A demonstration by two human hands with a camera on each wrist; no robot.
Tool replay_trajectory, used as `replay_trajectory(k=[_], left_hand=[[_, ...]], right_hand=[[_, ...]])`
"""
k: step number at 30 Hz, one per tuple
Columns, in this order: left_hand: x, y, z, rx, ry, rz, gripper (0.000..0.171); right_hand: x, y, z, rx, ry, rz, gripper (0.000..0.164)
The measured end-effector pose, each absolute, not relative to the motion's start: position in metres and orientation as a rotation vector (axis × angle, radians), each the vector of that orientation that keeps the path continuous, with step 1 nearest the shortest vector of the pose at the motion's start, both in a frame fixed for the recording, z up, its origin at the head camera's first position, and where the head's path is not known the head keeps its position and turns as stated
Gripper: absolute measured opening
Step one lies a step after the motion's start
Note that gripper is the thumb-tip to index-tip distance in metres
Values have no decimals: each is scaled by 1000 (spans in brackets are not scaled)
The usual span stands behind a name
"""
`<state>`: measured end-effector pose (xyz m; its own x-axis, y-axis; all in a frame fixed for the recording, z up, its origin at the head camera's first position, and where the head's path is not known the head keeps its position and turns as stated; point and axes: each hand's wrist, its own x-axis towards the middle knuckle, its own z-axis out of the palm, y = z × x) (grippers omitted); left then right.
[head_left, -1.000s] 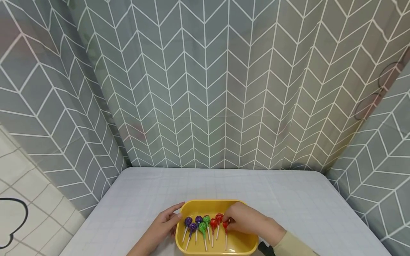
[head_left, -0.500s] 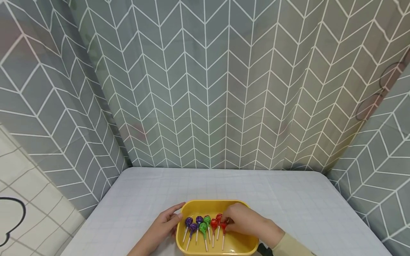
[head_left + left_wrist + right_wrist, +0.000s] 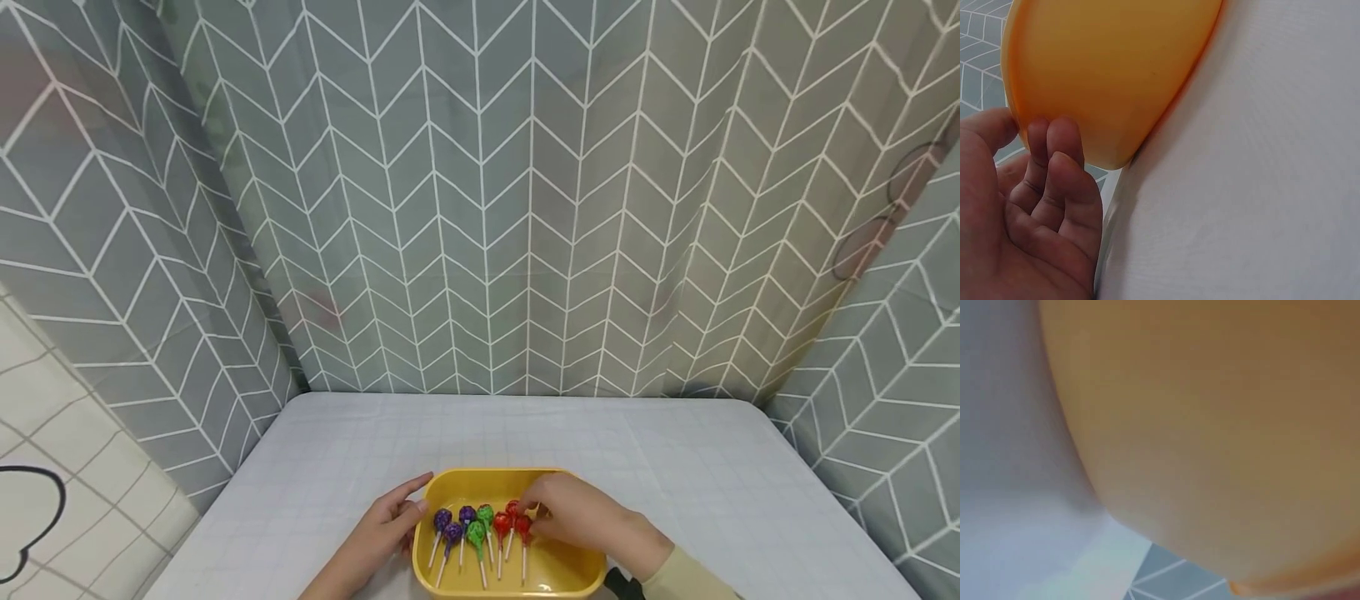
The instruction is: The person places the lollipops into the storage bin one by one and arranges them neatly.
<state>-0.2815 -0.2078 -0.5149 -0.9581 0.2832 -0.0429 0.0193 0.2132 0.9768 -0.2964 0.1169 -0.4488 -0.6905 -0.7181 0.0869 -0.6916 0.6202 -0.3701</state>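
Note:
In the head view a yellow tray (image 3: 555,573) stands on the table. My left hand (image 3: 384,527) grips its left side, thumb at the rim and fingertips against the outer wall, as the left wrist view shows. Inside lie several lollipops in a row, sticks toward me: purple lollipops (image 3: 452,533) at left, green lollipops (image 3: 476,533) in the middle, red lollipops (image 3: 501,523) at right. Over the tray's right part, my right hand (image 3: 572,508) has thumb and forefinger apart beside the rightmost red lollipop (image 3: 523,526). Contact there is too small to make out. The right wrist view shows only the tray's outer wall (image 3: 1210,437) clearly.
A white cloth covers the table (image 3: 360,433). Grey patterned curtains (image 3: 487,250) enclose its back and sides. A black strap (image 3: 624,583) sits near my right wrist, by the tray's lower right corner.
The rightmost red lollipop has shifted slightly left, closer to the other red ones. My right hand's thumb has drawn back a little from its head. The left hand stays on the tray.

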Motion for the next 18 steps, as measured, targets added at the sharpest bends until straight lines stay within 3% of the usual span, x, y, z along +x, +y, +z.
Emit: replay_trajectory(k=[9, 18], left_hand=[[-295, -218, -500, 280, 2620, 1608, 64], [-367, -214, -454, 683, 3271, 236, 62]], right_hand=[[-313, 143, -421, -1057, 2923, -797, 22], [-378, 147, -415, -983, 3117, -426, 64]])
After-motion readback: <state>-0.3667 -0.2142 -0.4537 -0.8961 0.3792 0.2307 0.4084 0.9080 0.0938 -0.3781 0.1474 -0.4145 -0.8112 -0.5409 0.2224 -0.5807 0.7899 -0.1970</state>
